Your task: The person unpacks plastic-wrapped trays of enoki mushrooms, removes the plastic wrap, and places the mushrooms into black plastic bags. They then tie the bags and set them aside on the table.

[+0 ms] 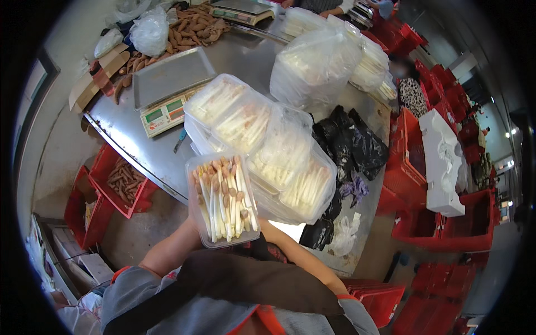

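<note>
An open clear plastic box (pixel 224 201) of long white-stemmed mushrooms with brown caps is held up close to my body. My left hand (pixel 193 224) is at its left side and my right hand (pixel 264 226) at its right, the fingers mostly hidden by the box. Beyond it, clear boxes of the same pale stems (pixel 240 121) stand stacked on the metal table (pixel 121 130). A digital scale (pixel 167 115) with a metal tray lies to the left, a blue-handled knife (pixel 181 140) beside it. A full clear bag (pixel 316 67) stands behind the stack.
Black plastic bags (pixel 351 142) and a crumpled white bag (pixel 345 236) lie at the table's right. Brown tubers (pixel 192 27) are heaped at the far left. Red crates (pixel 119 184) stand on the floor on both sides; a foam box (pixel 441 163) rests on some. Other people are beyond.
</note>
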The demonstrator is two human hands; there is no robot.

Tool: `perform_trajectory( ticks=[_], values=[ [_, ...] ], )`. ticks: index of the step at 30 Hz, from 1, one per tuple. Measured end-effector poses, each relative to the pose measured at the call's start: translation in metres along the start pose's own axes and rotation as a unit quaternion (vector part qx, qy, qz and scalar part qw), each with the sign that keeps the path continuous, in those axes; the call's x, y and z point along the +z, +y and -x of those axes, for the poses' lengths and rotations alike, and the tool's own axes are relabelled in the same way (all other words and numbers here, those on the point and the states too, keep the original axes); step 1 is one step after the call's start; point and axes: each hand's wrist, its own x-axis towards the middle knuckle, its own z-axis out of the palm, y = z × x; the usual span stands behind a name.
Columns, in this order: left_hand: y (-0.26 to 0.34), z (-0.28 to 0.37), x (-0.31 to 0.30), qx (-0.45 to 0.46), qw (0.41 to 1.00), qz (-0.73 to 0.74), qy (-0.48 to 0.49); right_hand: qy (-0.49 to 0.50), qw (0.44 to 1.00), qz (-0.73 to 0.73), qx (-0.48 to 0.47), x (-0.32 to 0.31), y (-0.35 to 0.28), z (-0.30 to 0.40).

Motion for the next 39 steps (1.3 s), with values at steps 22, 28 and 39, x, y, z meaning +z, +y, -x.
perform_trajectory(
  ticks=[22,28,39],
  values=[
    [0.06,-0.001,0.014,0.142,0.976,-0.082,0.14,0.331,0.897,0.291,0.017,-0.151,-0.023,-0.15],
    [0.061,-0.006,0.011,0.132,0.985,-0.039,0.108,0.322,0.908,0.264,0.049,-0.173,-0.018,-0.156],
    [0.036,-0.032,0.012,0.037,0.997,0.059,0.045,0.2,0.928,-0.264,0.172,-0.031,-0.072,-0.033]
  ],
)
